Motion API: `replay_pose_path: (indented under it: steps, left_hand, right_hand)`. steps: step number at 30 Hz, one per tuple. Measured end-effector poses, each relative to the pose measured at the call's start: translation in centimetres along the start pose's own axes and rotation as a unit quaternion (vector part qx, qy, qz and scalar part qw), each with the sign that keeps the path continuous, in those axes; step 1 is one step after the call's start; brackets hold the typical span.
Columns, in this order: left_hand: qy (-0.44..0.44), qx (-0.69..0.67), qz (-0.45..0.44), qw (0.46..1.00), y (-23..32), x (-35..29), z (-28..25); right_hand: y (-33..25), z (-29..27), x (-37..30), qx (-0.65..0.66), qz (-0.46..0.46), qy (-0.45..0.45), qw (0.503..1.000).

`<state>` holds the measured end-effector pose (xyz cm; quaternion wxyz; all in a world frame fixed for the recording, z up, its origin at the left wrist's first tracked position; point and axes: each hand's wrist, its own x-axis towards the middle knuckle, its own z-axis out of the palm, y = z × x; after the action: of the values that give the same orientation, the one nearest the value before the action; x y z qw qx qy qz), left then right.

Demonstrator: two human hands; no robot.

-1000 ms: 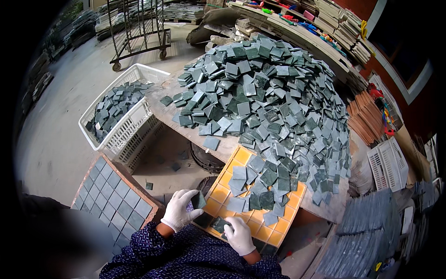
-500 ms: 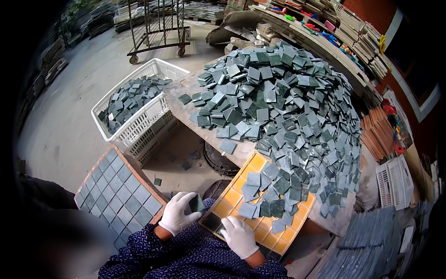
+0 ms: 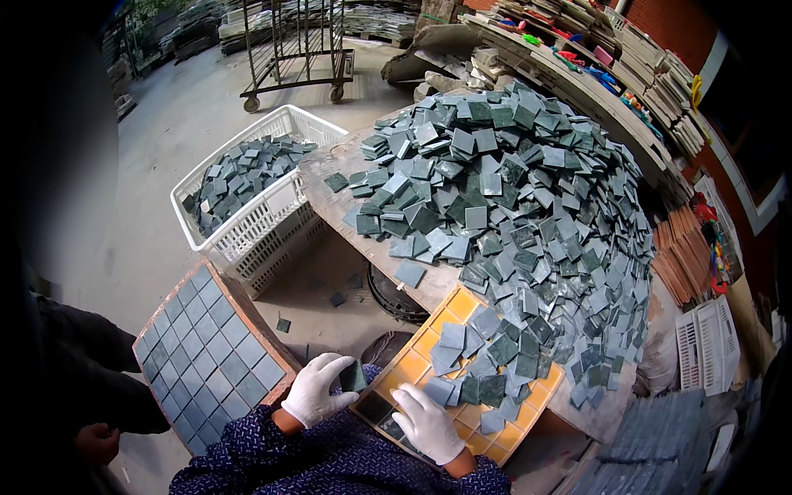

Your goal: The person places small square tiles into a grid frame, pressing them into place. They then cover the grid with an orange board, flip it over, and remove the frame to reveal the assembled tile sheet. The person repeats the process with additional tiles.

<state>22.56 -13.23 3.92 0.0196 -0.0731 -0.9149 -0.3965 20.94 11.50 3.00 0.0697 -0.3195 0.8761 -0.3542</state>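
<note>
Far left, lower edge: another person's bare hand (image 3: 97,444) beside dark trousers (image 3: 95,355). Next, lower left: a red-brown-edged panel (image 3: 268,342), tilted, bearing rows of grey-green square tiles. Above it, a white slatted crate (image 3: 262,206) holds a heap of similar tiles; a wheeled metal rack (image 3: 299,74) stands at top left of centre.

Lower centre: left hand (image 3: 318,392), white-gloved, thumb and fingers parted and holding one dark green tile (image 3: 353,377) between them, tilted, just left of the orange gridded tray (image 3: 412,351). Dark tiles (image 3: 374,409) sit in cells at the tray's lower-left edge. Right hand (image 3: 431,426), also gloved, is over that edge, fingers bent downward with a narrow gap; cannot tell whether they grip a tile. Loose tiles (image 3: 502,351) lie scattered on the tray's upper right part.

Centre to right: a large tile pile (image 3: 536,214) covers most of a tabletop (image 3: 437,285). Right edge: reddish slabs (image 3: 681,260) above a second white crate (image 3: 709,346); grey slabs (image 3: 652,441) at lower right.
</note>
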Motion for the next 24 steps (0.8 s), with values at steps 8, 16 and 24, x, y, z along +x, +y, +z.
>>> replay_pose_path:
  steps: [8,16,24]
  left_hand:
    - [-0.09,-0.531,-0.154,0.828,0.8,2.0,4.3]
    - [-0.126,-0.659,-0.28,0.686,0.5,1.4,6.4]
    - [-0.1,-0.352,-0.106,0.924,-0.7,1.3,5.6]
  right_hand:
    - [1.2,-3.7,-0.7,0.054,0.089,0.082,0.991]
    - [-0.4,-1.4,2.0,-0.066,-0.008,0.056,0.996]
    - [0.0,-0.4,1.3,0.181,0.083,0.049,0.979]
